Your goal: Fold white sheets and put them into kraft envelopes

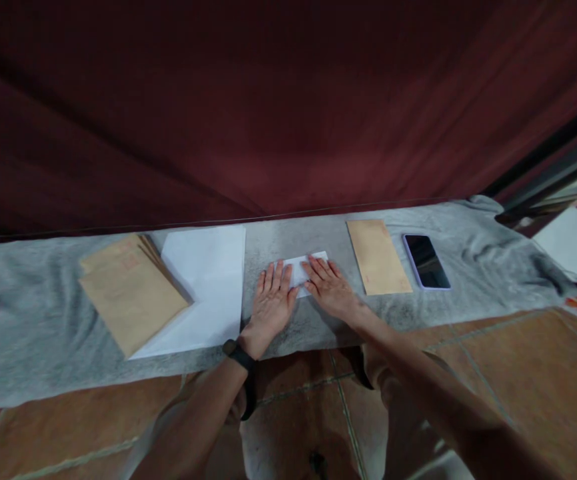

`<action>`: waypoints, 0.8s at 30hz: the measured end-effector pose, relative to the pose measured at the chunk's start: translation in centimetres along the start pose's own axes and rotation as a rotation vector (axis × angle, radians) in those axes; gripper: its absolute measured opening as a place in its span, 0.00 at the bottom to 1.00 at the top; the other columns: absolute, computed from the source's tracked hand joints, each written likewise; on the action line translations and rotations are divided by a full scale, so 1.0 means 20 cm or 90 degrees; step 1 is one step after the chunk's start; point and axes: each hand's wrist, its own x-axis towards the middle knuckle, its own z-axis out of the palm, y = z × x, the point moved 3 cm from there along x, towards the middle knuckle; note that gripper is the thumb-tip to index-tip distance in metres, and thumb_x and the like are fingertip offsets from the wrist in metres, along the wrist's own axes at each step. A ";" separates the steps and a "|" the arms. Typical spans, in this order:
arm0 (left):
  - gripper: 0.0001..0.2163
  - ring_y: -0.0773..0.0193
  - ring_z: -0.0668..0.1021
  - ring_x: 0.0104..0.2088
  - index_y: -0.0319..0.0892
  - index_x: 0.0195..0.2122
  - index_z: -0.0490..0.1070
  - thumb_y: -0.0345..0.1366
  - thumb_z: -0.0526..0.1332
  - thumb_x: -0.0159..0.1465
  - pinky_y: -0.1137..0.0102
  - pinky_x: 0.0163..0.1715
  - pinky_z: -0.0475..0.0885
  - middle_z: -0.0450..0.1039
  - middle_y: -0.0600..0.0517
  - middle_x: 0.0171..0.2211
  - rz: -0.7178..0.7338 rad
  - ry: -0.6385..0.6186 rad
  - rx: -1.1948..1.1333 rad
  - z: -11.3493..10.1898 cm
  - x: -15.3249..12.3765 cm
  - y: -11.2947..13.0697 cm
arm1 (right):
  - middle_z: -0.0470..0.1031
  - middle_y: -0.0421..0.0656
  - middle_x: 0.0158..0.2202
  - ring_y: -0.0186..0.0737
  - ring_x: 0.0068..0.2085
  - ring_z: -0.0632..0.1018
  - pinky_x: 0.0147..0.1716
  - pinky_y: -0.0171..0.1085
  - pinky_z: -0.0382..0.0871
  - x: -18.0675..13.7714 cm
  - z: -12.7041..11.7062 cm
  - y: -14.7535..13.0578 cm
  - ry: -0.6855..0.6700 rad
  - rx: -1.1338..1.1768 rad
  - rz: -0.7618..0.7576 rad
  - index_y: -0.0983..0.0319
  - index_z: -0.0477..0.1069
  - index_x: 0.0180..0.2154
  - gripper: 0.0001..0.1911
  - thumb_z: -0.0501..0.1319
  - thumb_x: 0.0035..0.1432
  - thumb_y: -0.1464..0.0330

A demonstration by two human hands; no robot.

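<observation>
A small folded sheet of white paper (298,272) lies on the grey cloth (313,230) in front of me. My left hand (272,299) rests flat over its left end, fingers stretched out and pointing away from me. Over the right end lies my right hand (329,285), also flat with its fingers extended. Both hands cover much of the paper, and only its middle and edges show. To the right of my right hand is a single brown envelope (379,257). Left of my left hand, a stack of larger white sheets (211,287) lies flat.
Several brown envelopes (131,287) overlap the white sheets' left side. A phone (426,261) lies right of the single envelope. A dark red curtain (278,120) hangs behind the cloth. Tiled floor (298,407) shows below the front edge. White paper (576,243) is at far right.
</observation>
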 end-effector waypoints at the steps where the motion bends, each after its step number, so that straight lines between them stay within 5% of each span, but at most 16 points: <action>1: 0.28 0.49 0.54 0.72 0.36 0.71 0.54 0.44 0.43 0.74 0.50 0.70 0.51 0.51 0.40 0.72 -0.002 0.000 0.002 0.00 0.00 -0.01 | 0.52 0.47 0.73 0.46 0.72 0.57 0.69 0.51 0.49 0.00 0.01 0.01 0.005 -0.006 0.011 0.62 0.55 0.70 0.28 0.45 0.74 0.61; 19: 0.26 0.47 0.58 0.71 0.35 0.68 0.60 0.42 0.48 0.72 0.50 0.70 0.51 0.58 0.41 0.70 -0.035 0.068 0.039 -0.10 -0.02 -0.10 | 0.63 0.57 0.67 0.57 0.65 0.65 0.62 0.53 0.58 -0.02 0.00 0.18 0.087 0.005 0.177 0.69 0.61 0.66 0.31 0.54 0.69 0.58; 24: 0.27 0.47 0.57 0.71 0.36 0.68 0.61 0.44 0.51 0.70 0.51 0.70 0.49 0.57 0.39 0.70 -0.152 0.121 -0.012 -0.25 -0.02 -0.29 | 0.66 0.58 0.64 0.57 0.64 0.66 0.60 0.52 0.60 0.00 0.01 0.20 0.098 0.055 0.208 0.67 0.62 0.63 0.30 0.59 0.65 0.58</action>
